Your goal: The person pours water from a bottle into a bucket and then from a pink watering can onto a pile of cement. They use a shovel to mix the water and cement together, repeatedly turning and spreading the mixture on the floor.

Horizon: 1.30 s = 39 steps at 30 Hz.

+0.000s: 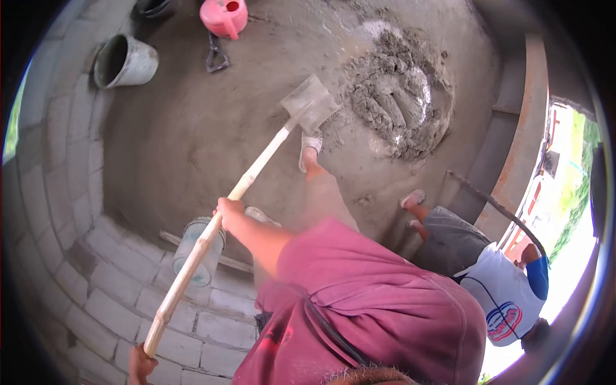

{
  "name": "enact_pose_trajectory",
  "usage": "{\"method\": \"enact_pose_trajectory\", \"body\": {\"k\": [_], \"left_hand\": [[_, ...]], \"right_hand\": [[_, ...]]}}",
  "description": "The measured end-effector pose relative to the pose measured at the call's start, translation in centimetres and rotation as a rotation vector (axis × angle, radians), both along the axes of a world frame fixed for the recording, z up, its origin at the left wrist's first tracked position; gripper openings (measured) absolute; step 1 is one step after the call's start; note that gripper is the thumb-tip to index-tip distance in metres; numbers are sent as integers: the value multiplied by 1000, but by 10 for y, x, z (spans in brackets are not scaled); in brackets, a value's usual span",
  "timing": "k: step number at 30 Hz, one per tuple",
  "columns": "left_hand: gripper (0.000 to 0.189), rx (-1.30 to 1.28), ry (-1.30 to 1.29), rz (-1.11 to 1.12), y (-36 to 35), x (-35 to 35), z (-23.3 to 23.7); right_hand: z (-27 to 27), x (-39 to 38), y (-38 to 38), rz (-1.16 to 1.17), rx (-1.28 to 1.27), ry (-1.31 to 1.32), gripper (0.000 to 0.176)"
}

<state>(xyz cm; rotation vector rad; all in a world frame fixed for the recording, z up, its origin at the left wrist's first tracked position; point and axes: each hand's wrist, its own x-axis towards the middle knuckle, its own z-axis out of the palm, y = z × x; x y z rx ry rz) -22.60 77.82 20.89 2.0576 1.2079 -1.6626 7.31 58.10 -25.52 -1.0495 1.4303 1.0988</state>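
A shovel with a long pale wooden handle slants across the head view. My right hand (228, 210) is closed around the middle of the handle (256, 165). At the handle's lower end, near the bottom left edge, my left hand (141, 362) is wrapped round the wood. The grey, mortar-smeared blade (311, 104) lies low over the wet grey floor, beside my shoe (312, 142). Right of the blade is a heap of wet mortar (401, 96) with whitish patches.
A bucket (138, 63) lies tilted at the upper left, near a pink watering can (224, 18) and a black tool handle (217, 59). A greenish bucket (200, 253) stands by the block wall (115, 276). Another person (507, 289) is at the right, holding a dark hose or rod.
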Motion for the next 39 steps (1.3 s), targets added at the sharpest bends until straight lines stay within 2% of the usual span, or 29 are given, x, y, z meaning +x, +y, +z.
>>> {"method": "enact_pose_trajectory", "body": {"k": [1,2,3,4,5,6,7,10,13,16,18,20,22,24,26,29,31,33,34,36,37,39], "left_hand": [[40,21,-18,-67,2,38,-20],[41,36,-34,-130,-5,110,-45],[40,72,42,26,-16,183,-74],[40,-1,-76,-177,-8,212,-114],[38,-30,-140,-221,-22,274,-144],[30,-64,-185,-270,-40,335,-168],[27,-34,-257,-339,-48,366,-191],[26,11,-340,-472,-64,438,-210],[25,77,-460,-605,-58,439,-216],[26,192,-638,-678,-37,446,-195],[27,320,-744,-816,-28,461,-164],[23,423,-740,-940,-28,480,-131],[21,459,-845,-1033,-54,501,-95],[22,405,-906,-1045,-85,511,-71],[21,311,-910,-1060,-111,512,-56],[17,299,-916,-1048,-130,480,-47],[15,287,-870,-1026,-128,461,-11],[18,346,-911,-1056,-106,431,26],[19,385,-942,-1074,-95,424,31],[21,342,-976,-1052,-88,420,18],[21,321,-993,-1048,-85,420,7],[13,234,-930,-1050,-85,427,-12]], "right_hand": [[-17,36,-5,-94,5,-68,13],[-34,79,-16,-183,2,-134,12],[-58,131,-34,-191,10,-215,12],[-82,193,-58,-198,18,-299,13],[-113,250,-90,-60,60,-356,13],[-142,307,-118,-247,88,-385,11],[-158,359,-145,-227,113,-352,10],[-146,433,-183,-386,123,-436,8],[-125,443,-191,-583,228,-477,11],[-84,451,-193,-790,414,-454,14],[-36,462,-199,-894,477,-469,16],[2,455,-211,-960,522,-495,16],[32,451,-233,-1030,432,-496,20],[29,442,-268,-1060,380,-455,21],[26,426,-297,-896,311,-507,18],[38,398,-311,-748,143,-466,22],[62,383,-314,-808,231,-430,23],[113,356,-293,-786,225,-461,24],[102,350,-286,-758,222,-509,24],[72,329,-278,-712,214,-597,23],[69,334,-273,-767,269,-532,18],[58,341,-261,-718,145,-526,18]]}}
